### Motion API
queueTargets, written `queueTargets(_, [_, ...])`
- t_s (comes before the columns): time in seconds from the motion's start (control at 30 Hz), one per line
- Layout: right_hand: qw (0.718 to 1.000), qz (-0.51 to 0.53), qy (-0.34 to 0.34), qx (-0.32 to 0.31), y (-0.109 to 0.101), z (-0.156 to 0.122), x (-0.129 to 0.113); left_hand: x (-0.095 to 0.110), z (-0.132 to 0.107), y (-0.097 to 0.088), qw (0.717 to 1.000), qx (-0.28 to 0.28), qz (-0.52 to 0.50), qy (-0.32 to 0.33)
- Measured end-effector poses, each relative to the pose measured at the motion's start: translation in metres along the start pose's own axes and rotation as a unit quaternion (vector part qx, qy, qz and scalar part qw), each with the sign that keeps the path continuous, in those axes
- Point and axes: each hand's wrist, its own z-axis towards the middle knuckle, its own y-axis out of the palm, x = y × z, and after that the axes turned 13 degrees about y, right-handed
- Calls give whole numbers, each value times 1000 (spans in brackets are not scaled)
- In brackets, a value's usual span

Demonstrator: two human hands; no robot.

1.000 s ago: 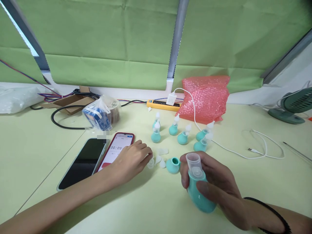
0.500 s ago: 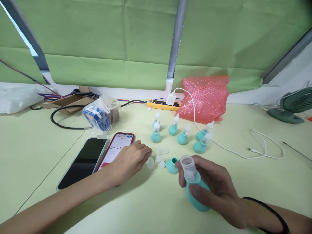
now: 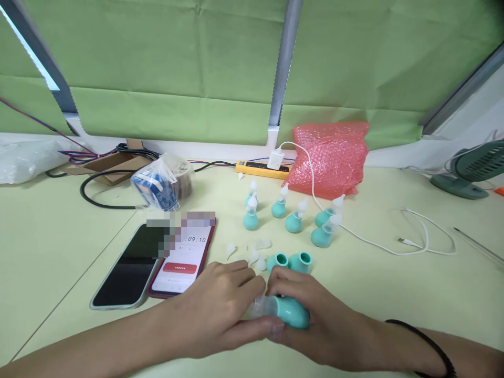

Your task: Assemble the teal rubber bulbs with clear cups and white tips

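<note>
My right hand (image 3: 315,320) is closed round a teal rubber bulb (image 3: 293,312) lying sideways, its clear neck pointing left. My left hand (image 3: 220,307) is closed on that clear plastic end (image 3: 258,307), fingers pinched against it. Just beyond my hands stand two open teal bulbs (image 3: 290,261) without tips. Small clear tips (image 3: 252,251) lie loose on the table beside them. Farther back stand several finished teal bulbs with white tips (image 3: 293,218).
Two phones (image 3: 157,260) lie at the left, one showing a timer. Behind are a taped bag (image 3: 163,186), a cardboard box with cables (image 3: 106,165), a yellow power strip (image 3: 262,169), pink bubble wrap (image 3: 333,157), a white cable (image 3: 413,236) and a fan (image 3: 468,170).
My left hand left the loose tips and came to the bulb. My right hand lowered and tipped the bulb sideways. A second open bulb now shows behind.
</note>
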Motion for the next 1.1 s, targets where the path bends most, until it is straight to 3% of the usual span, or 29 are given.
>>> queueTargets(0.2, [996, -65, -5, -58, 1, -5, -2, -3, -1, 4, 996, -66, -7, 53])
queueTargets(0.33, [994, -70, -30, -79, 1, -8, 0, -3, -2, -3, 989, -107, -74, 73])
queueTargets(0.53, [990, -58, -88, -97, -7, -8, -5, -3, -3, -10, 971, -114, -207, 48])
queueTargets(0.73, [951, -197, -186, -149, -13, -10, -5, -5, -10, -16, 915, -94, -390, 29])
queueTargets(0.83, [966, -150, -174, -122, -18, -11, -6, -4, -10, -22, 940, -93, -328, 10])
queueTargets(0.97, [990, -40, -133, 0, -31, -8, -7, -5, -4, -19, 987, -99, -121, -47])
queueTargets(1.1, [987, -22, -96, 131, -46, 2, 1, -10, 0, 1, 990, -108, 67, -65])
